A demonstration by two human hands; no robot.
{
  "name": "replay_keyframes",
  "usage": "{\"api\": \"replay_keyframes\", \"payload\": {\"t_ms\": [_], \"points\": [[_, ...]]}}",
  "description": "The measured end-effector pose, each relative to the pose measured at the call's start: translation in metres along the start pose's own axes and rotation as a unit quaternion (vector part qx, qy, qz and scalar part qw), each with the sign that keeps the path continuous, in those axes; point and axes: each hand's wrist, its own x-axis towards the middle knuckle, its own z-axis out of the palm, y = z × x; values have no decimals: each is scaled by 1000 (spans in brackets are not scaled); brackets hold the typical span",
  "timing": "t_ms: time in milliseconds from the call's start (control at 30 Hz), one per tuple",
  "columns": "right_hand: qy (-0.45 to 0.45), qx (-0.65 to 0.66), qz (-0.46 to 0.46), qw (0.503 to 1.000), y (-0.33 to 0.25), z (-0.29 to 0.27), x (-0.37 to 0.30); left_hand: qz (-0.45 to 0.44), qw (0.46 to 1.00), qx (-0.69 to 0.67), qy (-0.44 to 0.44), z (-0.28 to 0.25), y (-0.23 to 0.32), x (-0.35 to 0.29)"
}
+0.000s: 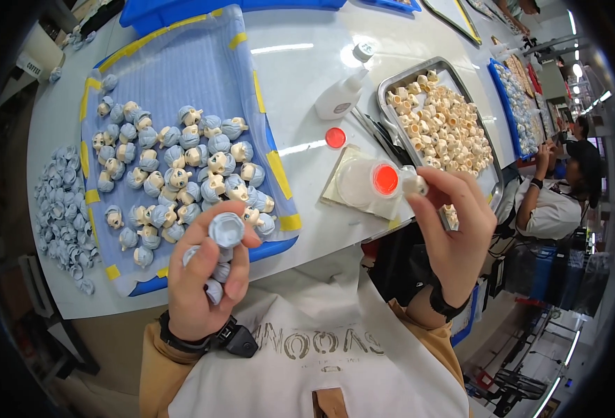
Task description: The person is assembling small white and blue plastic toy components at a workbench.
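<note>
My left hand (210, 272) is closed around several light-blue doll hair pieces; one hair piece (226, 230), hollow side up, is held at the fingertips. Between thumb and forefinger, my right hand (457, 223) pinches a small doll head piece (417, 184), mostly pale with some of it hidden by the fingers. Just left of it stands a translucent jar (355, 182) with a bright red round top or content, resting on a pale square pad (334, 189). Whether the head piece touches the jar cannot be told.
A blue tray lined with cloth (168, 76) holds several blue-haired doll heads. Loose blue hair pieces (64, 209) lie in a heap at left. A metal tray (499, 191) holds many cream head pieces. A white bottle (339, 97), red disc (335, 138) and tweezers (384, 136) lie between. A co-worker (558, 195) sits at right.
</note>
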Motion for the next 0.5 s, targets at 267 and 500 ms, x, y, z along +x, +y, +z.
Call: {"api": "replay_keyframes", "payload": {"t_ms": [267,500], "points": [[-90,-60,-21,994,4,10,12,-5,1000,-7,-20,-9,5,-3],[-80,-59,-41,994,7,15,14,2,999,29,-42,-7,5,-2]]}}
